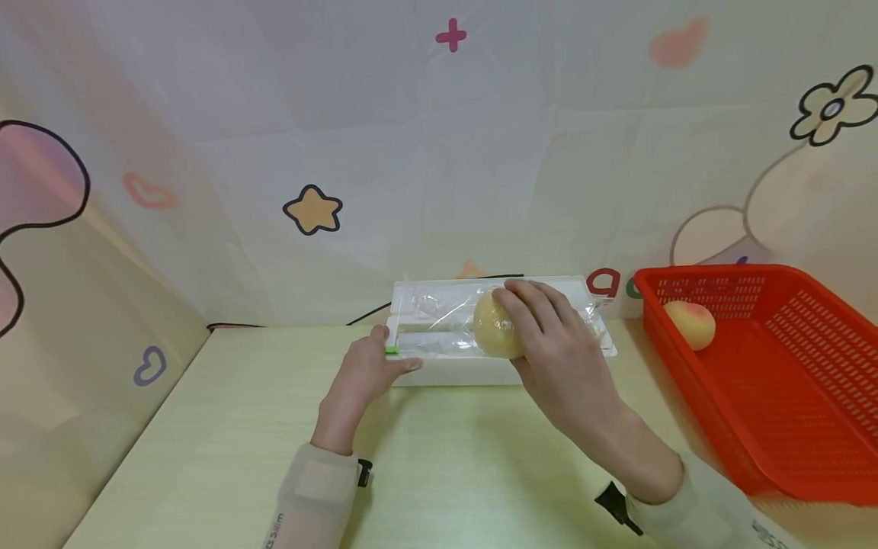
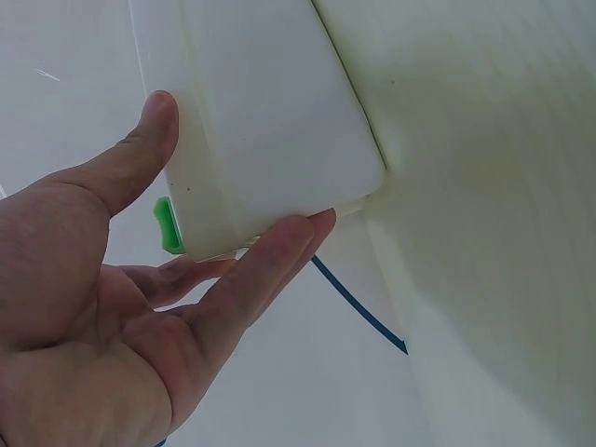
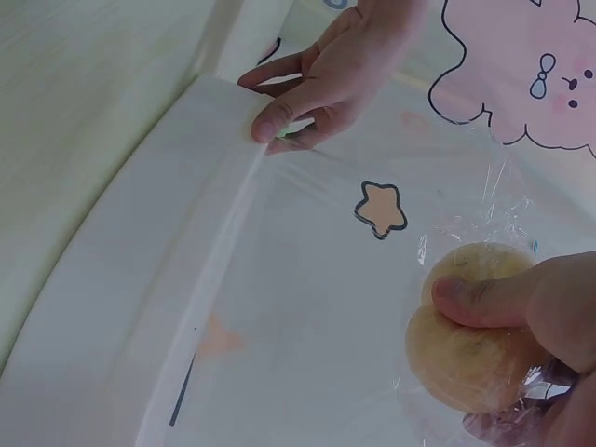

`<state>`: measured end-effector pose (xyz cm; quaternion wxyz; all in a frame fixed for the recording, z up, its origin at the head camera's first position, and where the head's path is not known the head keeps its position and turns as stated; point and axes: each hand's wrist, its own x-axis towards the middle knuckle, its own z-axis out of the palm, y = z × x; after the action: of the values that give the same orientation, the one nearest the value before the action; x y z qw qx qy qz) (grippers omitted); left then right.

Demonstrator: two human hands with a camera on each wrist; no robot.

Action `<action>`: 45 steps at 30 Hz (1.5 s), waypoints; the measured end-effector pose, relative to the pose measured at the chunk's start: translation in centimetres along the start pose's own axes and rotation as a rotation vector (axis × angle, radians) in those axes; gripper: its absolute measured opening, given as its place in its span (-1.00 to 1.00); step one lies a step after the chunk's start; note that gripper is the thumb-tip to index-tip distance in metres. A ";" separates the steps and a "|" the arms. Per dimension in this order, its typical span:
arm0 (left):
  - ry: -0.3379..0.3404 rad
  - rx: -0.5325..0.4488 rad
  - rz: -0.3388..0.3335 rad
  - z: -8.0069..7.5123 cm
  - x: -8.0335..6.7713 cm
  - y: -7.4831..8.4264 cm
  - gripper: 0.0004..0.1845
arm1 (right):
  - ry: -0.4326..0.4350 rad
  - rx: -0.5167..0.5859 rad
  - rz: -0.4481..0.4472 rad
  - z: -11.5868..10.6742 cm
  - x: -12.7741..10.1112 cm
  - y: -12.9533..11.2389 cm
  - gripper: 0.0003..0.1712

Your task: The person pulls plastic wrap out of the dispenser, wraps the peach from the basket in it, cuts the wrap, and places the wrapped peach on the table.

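Observation:
A white cling film dispenser (image 1: 466,372) stands on the table with its lid up, a film roll inside and a green slider (image 1: 392,351) at its left end. My left hand (image 1: 363,370) holds that left end, thumb on the front and fingers against the end wall (image 2: 279,140). Above the dispenser's right half, my right hand (image 1: 562,354) grips a pale yellow peach (image 1: 495,324) covered in clear film. Two rounded lobes of the peach (image 3: 456,358) show in the right wrist view, with the thumb pressed between them and loose film around.
A red plastic basket (image 1: 789,381) stands at the right of the table, with another peach (image 1: 691,325) at its left wall. Behind the dispenser hangs a patterned cloth (image 1: 384,137). A dark cord (image 1: 370,313) runs along the back edge.

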<state>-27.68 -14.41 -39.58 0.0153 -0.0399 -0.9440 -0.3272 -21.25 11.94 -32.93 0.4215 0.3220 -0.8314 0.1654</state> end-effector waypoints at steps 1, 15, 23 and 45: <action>0.002 -0.002 0.001 0.0 0.0 0.0 -0.27 | 0.010 0.004 -0.006 -0.1 0.0 -0.1 -0.13; -0.002 0.001 0.009 0.1 0.1 -0.3 -0.32 | 0.020 0.020 -0.006 -2.3 0.3 -1.1 -0.08; -0.004 0.021 0.020 0.1 0.1 -0.2 -0.32 | 0.030 0.042 -0.017 -3.4 0.4 -1.9 -0.06; 0.004 0.038 0.054 -0.4 -0.4 0.0 -0.39 | -0.028 0.045 -0.016 -6.6 0.0 -3.7 -0.09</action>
<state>-27.25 -14.64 -39.28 0.0268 -0.0646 -0.9485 -0.3088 -14.81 12.85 -29.05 0.4037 0.3404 -0.8308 0.1758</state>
